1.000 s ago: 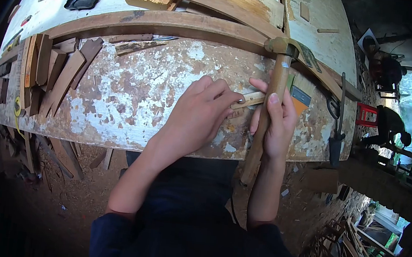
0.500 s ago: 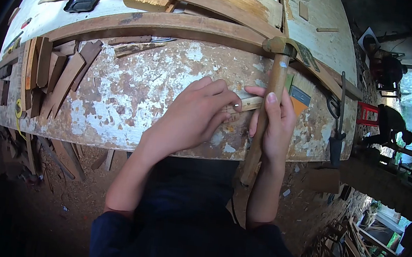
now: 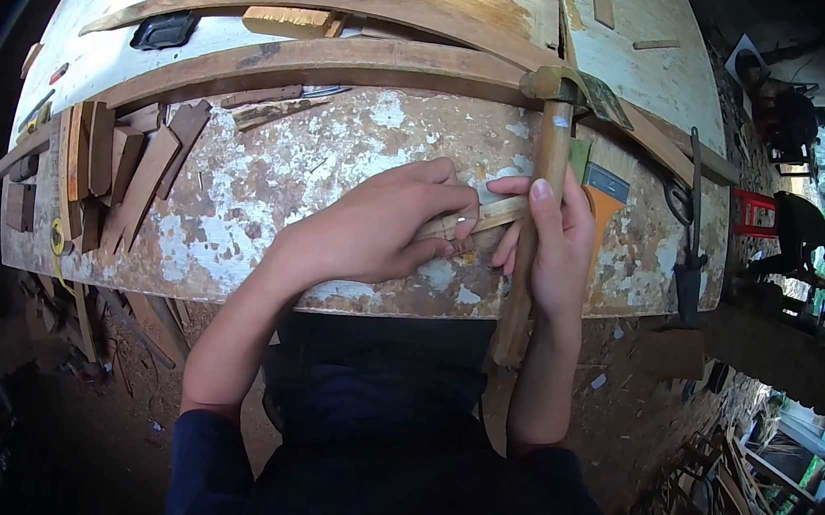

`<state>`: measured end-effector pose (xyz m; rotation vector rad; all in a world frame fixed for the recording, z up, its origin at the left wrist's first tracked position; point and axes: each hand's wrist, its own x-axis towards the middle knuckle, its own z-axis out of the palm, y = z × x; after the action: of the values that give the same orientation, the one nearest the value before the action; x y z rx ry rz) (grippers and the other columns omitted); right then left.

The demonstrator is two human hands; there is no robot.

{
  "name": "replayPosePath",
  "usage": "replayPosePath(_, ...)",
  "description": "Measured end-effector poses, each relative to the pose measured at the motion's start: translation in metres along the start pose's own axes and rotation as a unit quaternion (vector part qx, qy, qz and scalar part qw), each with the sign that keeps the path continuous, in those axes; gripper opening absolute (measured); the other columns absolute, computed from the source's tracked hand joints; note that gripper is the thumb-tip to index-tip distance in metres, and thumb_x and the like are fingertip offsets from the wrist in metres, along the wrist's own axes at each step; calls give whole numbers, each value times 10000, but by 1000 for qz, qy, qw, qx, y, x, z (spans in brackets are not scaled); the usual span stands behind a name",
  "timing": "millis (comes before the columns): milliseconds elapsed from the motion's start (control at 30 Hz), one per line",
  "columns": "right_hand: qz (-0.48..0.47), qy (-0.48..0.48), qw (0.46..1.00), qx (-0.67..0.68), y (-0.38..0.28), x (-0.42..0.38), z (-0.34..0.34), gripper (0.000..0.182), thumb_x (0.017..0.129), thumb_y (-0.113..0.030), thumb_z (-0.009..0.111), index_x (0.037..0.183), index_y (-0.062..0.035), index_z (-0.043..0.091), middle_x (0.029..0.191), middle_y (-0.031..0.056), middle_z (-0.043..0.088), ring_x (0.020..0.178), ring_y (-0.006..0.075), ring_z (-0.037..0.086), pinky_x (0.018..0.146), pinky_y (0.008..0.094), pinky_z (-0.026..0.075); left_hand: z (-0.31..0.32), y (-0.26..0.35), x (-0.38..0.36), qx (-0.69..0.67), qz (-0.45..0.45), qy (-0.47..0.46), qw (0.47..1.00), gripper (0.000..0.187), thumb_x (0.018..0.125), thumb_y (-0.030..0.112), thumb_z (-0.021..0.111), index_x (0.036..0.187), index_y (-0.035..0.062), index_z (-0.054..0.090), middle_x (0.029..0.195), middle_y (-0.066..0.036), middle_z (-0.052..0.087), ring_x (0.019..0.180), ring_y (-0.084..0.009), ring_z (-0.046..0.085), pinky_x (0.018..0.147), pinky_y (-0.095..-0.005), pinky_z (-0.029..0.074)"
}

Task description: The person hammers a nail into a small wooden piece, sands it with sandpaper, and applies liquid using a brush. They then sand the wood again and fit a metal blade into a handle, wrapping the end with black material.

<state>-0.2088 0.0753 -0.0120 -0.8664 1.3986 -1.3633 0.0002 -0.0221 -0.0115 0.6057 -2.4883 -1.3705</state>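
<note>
Left hand point(image 3: 376, 219): the thumb and forefinger are bent and narrow, holding the stick; a small bright spot shows at the forefinger, too small to name.
Right hand point(image 3: 563, 235): the thumb presses the hammer handle, and the other fingers are curled behind it.
Stick point(image 3: 502, 214): it lies between the fingers of both hands, above the table point(image 3: 232, 249); the left fingers hide one end, the handle crosses before the other.
Hammer point(image 3: 545, 143): the handle stands in the way of the right palm; the head is beyond the fingertips, over the boards point(image 3: 353, 58).
Brush point(image 3: 604, 192): just to the right of the right fingers, its lower part close beside the hand.
Dark tool point(image 3: 692, 247): farther right from these fingers, near the table edge.
Blocks point(image 3: 94, 149): well apart, to the left of the left fingers.
Tape point(image 3: 58, 236): below the blocks, also far left of the fingers.
Tray point(image 3: 164, 30): beyond the left fingers, between two long boards.
Person point(image 3: 805, 233): far right of the right fingers, beside a red stool point(image 3: 754, 213).
</note>
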Motion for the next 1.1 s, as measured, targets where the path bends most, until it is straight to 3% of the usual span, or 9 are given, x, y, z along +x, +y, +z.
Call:
replayPosePath(200, 18, 0, 1000, -11, -3, -1, 2, 540, 1171, -236, 507, 1646, -13, 380, 1020, 168, 766, 620, 193, 758, 432, 232, 528, -5, -3, 3, -30, 13, -18, 999, 220, 874, -7, 788, 1039, 80, 671, 1135, -98, 606, 1115, -306, 652, 958, -423, 523)
replayPosePath(400, 40, 16, 998, -38, -2, -3, 1, 558, 1172, -243, 509, 1670, -41, 359, 879, 95, 709, 717, 203, 789, 523, 247, 590, -14, 0, 1, -18, -14, -45, 999, 232, 852, -33, 780, 994, 65, 626, 1152, -100, 611, 1099, -322, 675, 940, -426, 534)
replayPosePath(667, 42, 12, 998, -41, -4, -3, 2, 555, 1167, -241, 520, 1664, -45, 373, 858, 85, 693, 727, 202, 790, 543, 252, 601, -15, 3, -1, 0, -4, -40, 999, 250, 834, -76, 753, 944, 46, 565, 1170, -98, 616, 1081, -323, 696, 920, -433, 546)
replayPosePath(767, 38, 11, 998, -44, -5, -3, 3, 550, 1167, -238, 516, 1662, -44, 377, 854, 86, 689, 690, 188, 774, 527, 248, 587, -16, 2, -1, -19, -27, -57, 998, 238, 857, -44, 780, 1023, 54, 639, 1146, -103, 624, 1085, -312, 700, 915, -432, 551)
replayPosePath(867, 19, -7, 999, -39, -5, -3, 0, 551, 1166, -238, 516, 1661, -40, 377, 834, 78, 668, 598, 153, 712, 489, 239, 543, -15, 6, -5, -12, -30, -20, 999, 331, 864, 38, 843, 1165, 73, 710, 1081, -118, 674, 1035, -305, 709, 896, -431, 558)
replayPosePath(967, -5, -23, 1000, -11, 0, -9, -6, 556, 1164, -237, 517, 1657, -18, 378, 803, 65, 632, 508, 120, 613, 453, 234, 483, 0, 6, -16, 5, -35, 114, 993, 443, 844, 125, 899, 1254, 71, 740, 1006, -127, 718, 961, -309, 705, 871, -422, 559)
replayPosePath(1100, 7, -38, 997, 73, -16, -51, -3, 656, 1137, -336, 565, 1632, 49, 374, 774, 74, 593, 431, 104, 482, 398, 240, 402, 20, 0, -38, 121, 4, 237, 964, 367, 817, 150, 922, 1139, 38, 786, 949, -125, 733, 912, -312, 698, 846, -414, 558)
